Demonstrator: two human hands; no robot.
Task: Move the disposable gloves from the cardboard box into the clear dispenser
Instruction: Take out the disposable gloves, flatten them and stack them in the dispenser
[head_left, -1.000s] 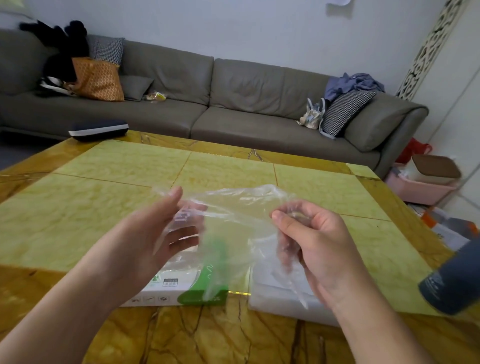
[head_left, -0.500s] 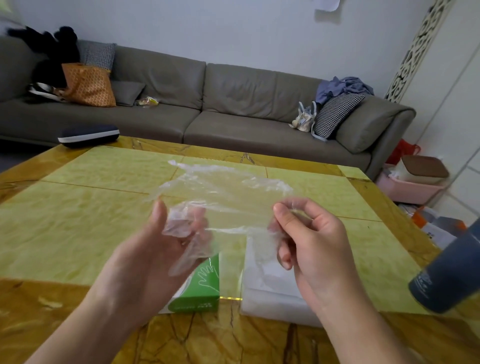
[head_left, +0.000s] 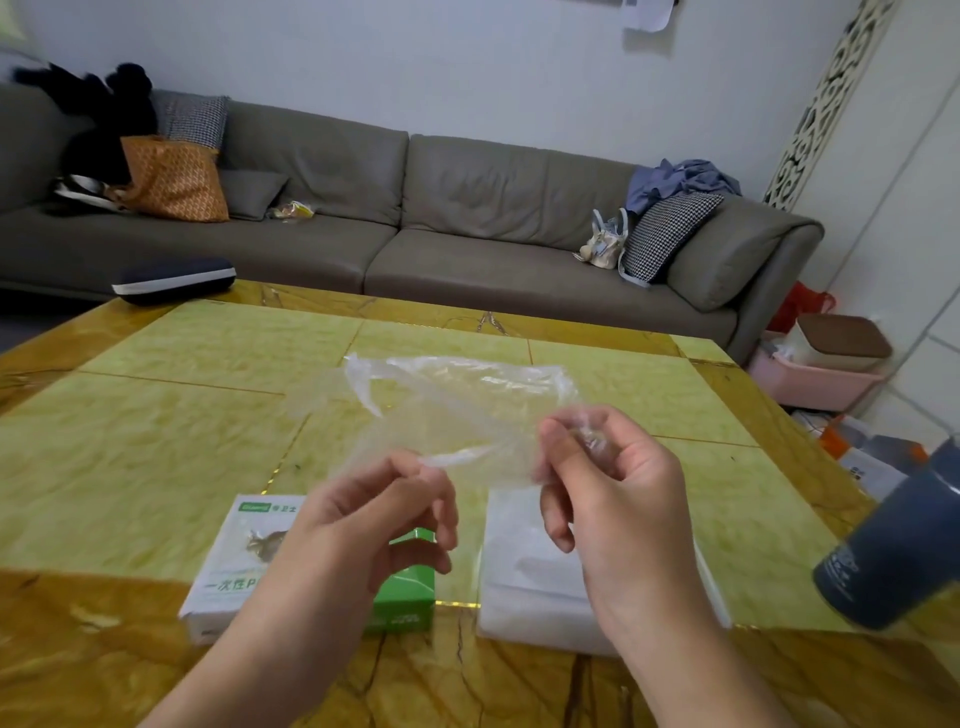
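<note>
You've got one thin, see-through glove (head_left: 457, 400) stretched in the air over the table (head_left: 156, 415), your left hand (head_left: 374, 525) pinching its near edge and your right hand (head_left: 608, 483) pinching the bunched end at 3 o'clock. Compared with half a second ago, your left hand sits lower above the green-and-white cardboard box (head_left: 234, 561), and the film is pulled flatter.

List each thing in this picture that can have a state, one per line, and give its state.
Glove: held up above the table, stretched between both hands.
Left hand: fingers pinch the glove's near edge.
Right hand: thumb and fingers pinch the glove's right end.
Cardboard box: lying flat on the table; whether it is open is hidden.
White pack: lying flat beside the box.
Dark cup: tilted at the right edge.
</note>
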